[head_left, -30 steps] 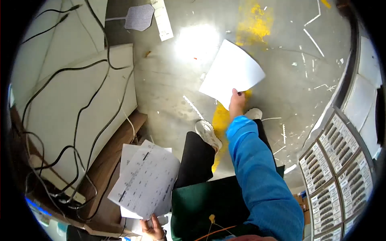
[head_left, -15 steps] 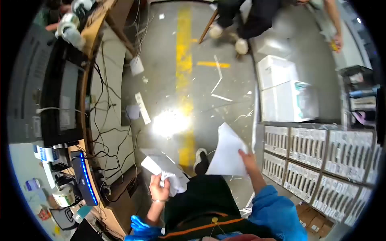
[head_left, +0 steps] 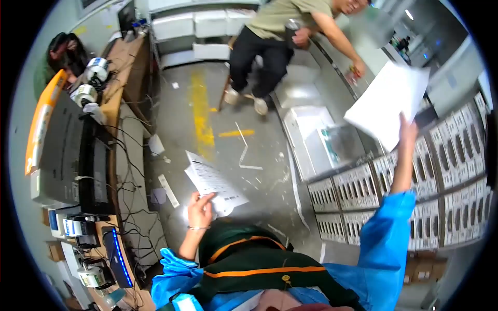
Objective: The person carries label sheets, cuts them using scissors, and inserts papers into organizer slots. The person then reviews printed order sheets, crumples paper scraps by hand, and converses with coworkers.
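At right and left, white paper (head_left: 385,103) and printed white sheets (head_left: 211,179) are being edge-pinched by right hand (head_left: 407,129) and left hand (head_left: 198,211), seemingly baring print.

Sheets (head_left: 212,181) are in the left hand (head_left: 199,212), paper (head_left: 385,103) in the right hand (head_left: 408,129). Left stands a worktop (head_left: 120,78) with rolls (head_left: 97,67) on it; right, racks (head_left: 354,186); ahead, a person (head_left: 275,23).

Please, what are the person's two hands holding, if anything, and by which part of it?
The left hand holds printed paper sheets by their near edge; the right hand holds white paper by its near edge.
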`<state>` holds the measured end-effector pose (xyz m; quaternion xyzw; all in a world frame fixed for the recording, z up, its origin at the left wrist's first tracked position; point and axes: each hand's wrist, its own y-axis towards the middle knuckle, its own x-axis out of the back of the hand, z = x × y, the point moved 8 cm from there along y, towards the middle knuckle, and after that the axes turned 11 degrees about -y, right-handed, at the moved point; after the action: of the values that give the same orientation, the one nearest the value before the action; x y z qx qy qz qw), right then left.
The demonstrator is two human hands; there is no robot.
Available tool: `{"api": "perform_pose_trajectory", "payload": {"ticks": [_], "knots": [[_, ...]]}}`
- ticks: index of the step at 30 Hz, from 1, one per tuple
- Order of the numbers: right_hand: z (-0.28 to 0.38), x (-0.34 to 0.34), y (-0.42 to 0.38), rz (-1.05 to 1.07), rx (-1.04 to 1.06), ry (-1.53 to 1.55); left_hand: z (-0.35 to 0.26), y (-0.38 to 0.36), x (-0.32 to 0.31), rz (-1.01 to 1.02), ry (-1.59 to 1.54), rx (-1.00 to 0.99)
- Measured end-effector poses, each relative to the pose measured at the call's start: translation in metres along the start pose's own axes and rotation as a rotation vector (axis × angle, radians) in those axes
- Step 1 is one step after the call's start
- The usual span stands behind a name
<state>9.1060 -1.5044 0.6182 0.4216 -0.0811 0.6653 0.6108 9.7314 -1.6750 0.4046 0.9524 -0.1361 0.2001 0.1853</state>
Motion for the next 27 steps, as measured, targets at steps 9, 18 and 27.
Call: {"api": "perform_pose_trajectory", "payload": {"ticks": [9, 18, 27], "knots": [[0.102, -0.356, -0.493, 1.376, -0.771, 0.641, 0.041, 0.13, 0.07, 0.098, 0.489, -0.345], [0.285, -0.453, -0.502, 1.465, -1.565, 1.276, 0.076, 0.248, 0.102, 0.583, -0.031, -0.202], [0.374, -0.553, -0.411, 1.487, -1.541, 1.569, 0.119, 0.41, 0.057, 0.586, 0.377, -0.21]]}}
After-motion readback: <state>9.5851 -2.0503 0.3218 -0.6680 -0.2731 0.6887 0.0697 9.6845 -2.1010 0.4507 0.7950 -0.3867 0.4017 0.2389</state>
